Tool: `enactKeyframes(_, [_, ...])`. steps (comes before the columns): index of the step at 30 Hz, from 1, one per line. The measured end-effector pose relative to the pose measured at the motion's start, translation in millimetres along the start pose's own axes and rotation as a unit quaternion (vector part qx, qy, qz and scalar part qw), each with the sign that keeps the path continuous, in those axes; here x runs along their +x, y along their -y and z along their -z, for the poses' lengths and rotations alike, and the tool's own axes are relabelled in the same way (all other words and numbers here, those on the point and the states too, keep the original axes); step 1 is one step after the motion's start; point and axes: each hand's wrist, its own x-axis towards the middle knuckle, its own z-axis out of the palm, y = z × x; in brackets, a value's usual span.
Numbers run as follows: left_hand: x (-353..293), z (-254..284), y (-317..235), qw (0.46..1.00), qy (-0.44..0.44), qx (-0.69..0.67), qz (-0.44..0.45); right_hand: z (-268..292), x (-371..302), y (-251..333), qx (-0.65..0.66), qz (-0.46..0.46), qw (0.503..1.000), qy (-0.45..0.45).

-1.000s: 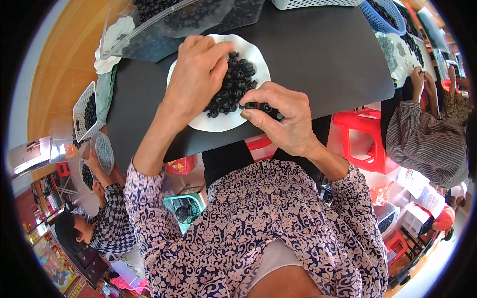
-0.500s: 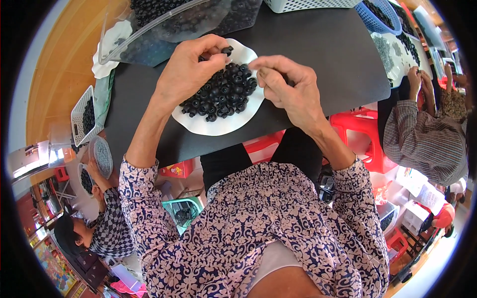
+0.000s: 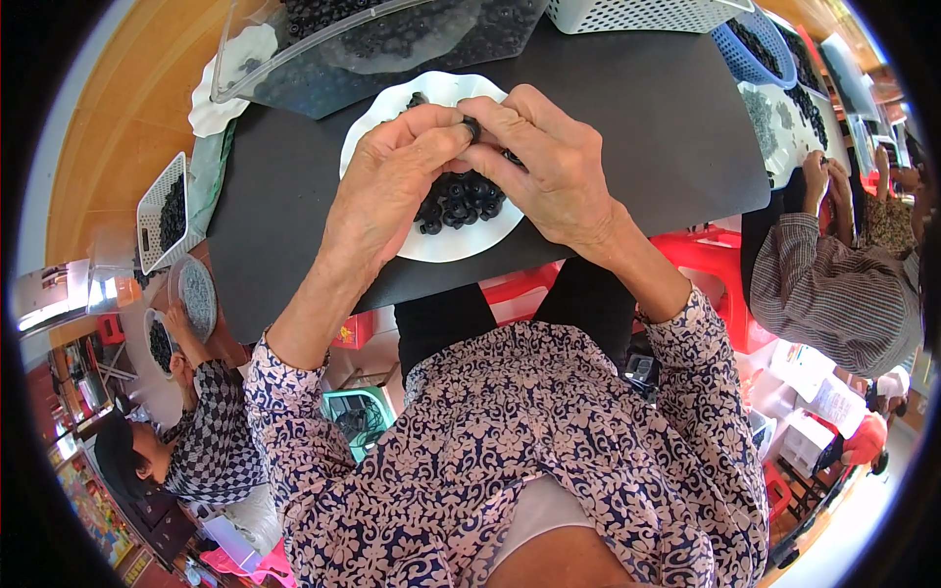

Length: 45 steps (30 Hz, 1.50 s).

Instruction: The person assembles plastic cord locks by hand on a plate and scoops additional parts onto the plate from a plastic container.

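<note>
Over a white wavy-edged plate (image 3: pixel 441 89) my two hands meet. Thumb and fingertips of my left hand (image 3: pixel 382 181) and my right hand (image 3: pixel 554 171) pinch one small black round part (image 3: pixel 472 128) between them. A second dark piece shows under the curled fingers of my right hand. A heap of shiny black round parts (image 3: pixel 459 201), some with a hole in the middle, lies on the plate below; my hands hide much of it.
A clear bin (image 3: pixel 392 49) of black parts stands at the far side of the dark table (image 3: pixel 647 118). White (image 3: pixel 627 17) and blue baskets (image 3: pixel 753 49) are at the far right. Co-workers sit left (image 3: pixel 211 431) and right (image 3: pixel 833 279); a red stool (image 3: pixel 711 260) is beside me.
My hands, apart before, have come together over the plate. My right hand has moved left and now grips the part along with my left. The plate's left side shows more.
</note>
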Motion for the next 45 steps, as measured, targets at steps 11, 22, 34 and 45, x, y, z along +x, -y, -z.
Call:
enactKeyframes(11, [18, 16, -3, 0.911, 0.001, 0.371, -0.178, 50, 32, -28, -0.091, 0.029, 0.995, -0.036])
enactKeyframes(22, [37, 26, 8, 0.64, 0.014, 0.698, -0.321, 107, 164, -143, -0.221, -0.01, 0.975, -0.02])
enactKeyframes(34, [39, 1, 12, 0.655, 0.055, 0.686, -0.313, 79, 68, -61, -0.125, 0.028, 0.983, -0.132])
enactKeyframes(45, [41, 3, 7, 0.781, 0.034, 0.554, -0.285, 38, -3, -29, -0.051, -0.007, 0.999, 0.008])
